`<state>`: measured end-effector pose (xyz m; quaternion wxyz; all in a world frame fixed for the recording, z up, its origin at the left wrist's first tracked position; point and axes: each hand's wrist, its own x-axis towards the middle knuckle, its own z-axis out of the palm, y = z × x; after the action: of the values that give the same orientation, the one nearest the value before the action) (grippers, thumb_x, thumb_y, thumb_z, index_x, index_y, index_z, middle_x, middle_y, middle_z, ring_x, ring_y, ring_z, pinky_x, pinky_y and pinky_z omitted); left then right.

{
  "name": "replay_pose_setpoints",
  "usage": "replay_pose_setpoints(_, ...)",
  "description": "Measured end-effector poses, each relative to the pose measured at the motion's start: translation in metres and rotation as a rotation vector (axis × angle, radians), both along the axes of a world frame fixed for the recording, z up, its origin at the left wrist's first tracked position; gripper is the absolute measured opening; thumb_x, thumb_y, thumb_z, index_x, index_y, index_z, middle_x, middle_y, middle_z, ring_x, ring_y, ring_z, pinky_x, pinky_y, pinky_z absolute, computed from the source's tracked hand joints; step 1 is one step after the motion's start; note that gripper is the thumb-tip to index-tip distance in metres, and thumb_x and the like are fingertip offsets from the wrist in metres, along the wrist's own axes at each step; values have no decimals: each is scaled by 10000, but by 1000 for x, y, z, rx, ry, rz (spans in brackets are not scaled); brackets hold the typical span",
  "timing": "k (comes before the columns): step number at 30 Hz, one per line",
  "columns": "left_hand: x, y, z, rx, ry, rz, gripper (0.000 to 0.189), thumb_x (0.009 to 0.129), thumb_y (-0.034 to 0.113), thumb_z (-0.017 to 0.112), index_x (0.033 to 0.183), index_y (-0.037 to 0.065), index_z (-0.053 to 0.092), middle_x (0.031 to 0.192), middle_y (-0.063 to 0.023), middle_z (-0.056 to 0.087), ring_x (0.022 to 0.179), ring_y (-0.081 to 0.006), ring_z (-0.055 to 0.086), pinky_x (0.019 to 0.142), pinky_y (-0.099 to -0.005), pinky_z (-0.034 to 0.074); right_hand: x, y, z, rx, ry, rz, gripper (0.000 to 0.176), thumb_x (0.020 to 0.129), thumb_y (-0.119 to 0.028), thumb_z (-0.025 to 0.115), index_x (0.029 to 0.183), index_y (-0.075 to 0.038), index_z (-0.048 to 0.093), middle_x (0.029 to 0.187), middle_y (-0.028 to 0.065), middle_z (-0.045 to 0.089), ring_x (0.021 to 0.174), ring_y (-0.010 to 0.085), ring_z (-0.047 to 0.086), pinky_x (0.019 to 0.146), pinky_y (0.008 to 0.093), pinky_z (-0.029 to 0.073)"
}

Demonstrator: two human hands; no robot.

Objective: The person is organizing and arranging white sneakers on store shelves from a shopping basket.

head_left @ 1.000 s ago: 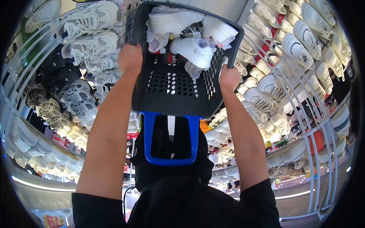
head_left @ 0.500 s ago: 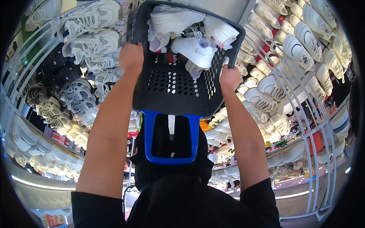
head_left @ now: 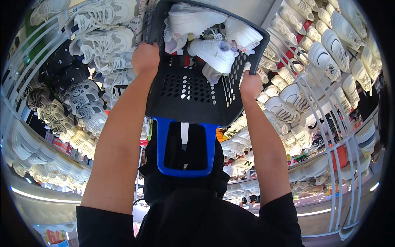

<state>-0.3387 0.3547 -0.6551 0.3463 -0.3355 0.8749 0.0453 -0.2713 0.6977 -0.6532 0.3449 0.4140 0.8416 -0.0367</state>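
Observation:
Both my hands grip a black plastic shopping basket (head_left: pixel 177 110) in front of me. My left hand (head_left: pixel 145 59) is closed round its left rim, and my right hand (head_left: pixel 250 85) is closed on its right rim. Several white sneakers (head_left: pixel 214 53) lie jumbled in the far part of the basket, some partly covered by others. Holes perforate the basket's near side. A blue handle (head_left: pixel 185 172) hangs from its near edge, in front of my black clothing.
White wire racks of sneakers stand on both sides: grey-white sneakers (head_left: pixel 108 43) at the left, white sneakers (head_left: pixel 284 108) at the right. A white rack bar (head_left: pixel 325 123) curves close to my right arm. Pale floor (head_left: pixel 247 9) shows beyond the basket.
The basket and both hands have shifted slightly to the right in view. My grip on the rims and the sneakers inside look the same.

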Motion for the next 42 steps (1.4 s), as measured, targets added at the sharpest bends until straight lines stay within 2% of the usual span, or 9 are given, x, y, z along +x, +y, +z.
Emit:
replay_pose_setpoints(10, 5, 0, 0, 52, 41, 0, 411, 933, 402, 610, 987, 20, 752, 1017, -226, 747, 979, -399, 724, 863, -487, 575, 9, 4, -8, -33, 62, 13, 452, 896, -430, 650, 955, 6, 755, 923, 259, 738, 902, 447, 717, 825, 517, 555)
replay_pose_setpoints(16, 14, -2, -4, 153, 68, 83, 344, 930, 334, 598, 959, 44, 780, 1020, -210, 752, 985, -378, 729, 858, -475, 578, 6, -12, 6, -86, 223, 96, 575, 903, -391, 663, 1263, 41, 544, 1090, 255, 714, 1021, 449, 688, 915, 521, 523)
replay_pose_setpoints(18, 15, -2, -9, 177, 105, 94, 370, 942, 349, 587, 941, 31, 775, 1021, -220, 748, 1006, -399, 716, 866, -496, 567, 6, -31, 22, -201, 469, 21, 602, 903, -309, 689, 1319, 42, 433, 1227, 261, 566, 1130, 429, 596, 990, 498, 464)
replay_pose_setpoints(21, 15, -2, -9, 203, 104, 119, 310, 925, 275, 577, 929, 41, 780, 1003, -209, 753, 991, -382, 724, 840, -479, 576, 32, -22, 8, -254, 781, 720, 550, 890, -208, 700, 1291, 86, 464, 1295, 277, 498, 1282, 461, 439, 1097, 531, 355)
replay_pose_setpoints(24, 13, -2, 10, 242, 155, 167, 270, 901, 217, 579, 938, 43, 783, 984, -194, 759, 962, -373, 732, 825, -467, 582, 14, -59, 8, -417, 678, 902, 622, 919, -199, 697, 1404, 79, 425, 1436, 314, 436, 1330, 461, 424, 1146, 520, 316)
replay_pose_setpoints(28, 16, 0, 5, 249, 149, 162, 221, 886, 170, 602, 917, 51, 785, 974, -178, 763, 945, -350, 740, 813, -446, 587, -3, -66, -34, -493, 528, 800, 392, 988, -260, 618, 1224, 52, 642, 1307, 291, 569, 1261, 427, 491, 1082, 515, 359)
replay_pose_setpoints(29, 15, 0, 8, 258, 157, 179, 210, 885, 167, 610, 909, 55, 786, 975, -175, 764, 945, -345, 741, 810, -440, 588, -7, -70, -36, -384, 566, 786, 323, 993, -274, 591, 1088, 8, 718, 1156, 226, 668, 1190, 395, 544, 1034, 494, 391)
replay_pose_setpoints(36, 19, -1, 3, 294, 188, 170, 150, 868, 158, 667, 887, 74, 790, 953, -163, 768, 907, -329, 748, 778, -421, 594, 33, -127, -10, -464, 29, 663, 232, 903, -269, 667, 1035, -87, 728, 1018, 174, 703, 994, 399, 672, 840, 512, 522)
replay_pose_setpoints(42, 16, -2, 16, 292, 188, 153, 131, 865, 145, 678, 873, 72, 787, 938, -145, 774, 894, -313, 754, 769, -415, 599, 83, -159, -39, -257, 158, 353, 489, 837, -220, 692, 1261, -43, 524, 1176, 245, 582, 1023, 462, 647, 889, 548, 520)
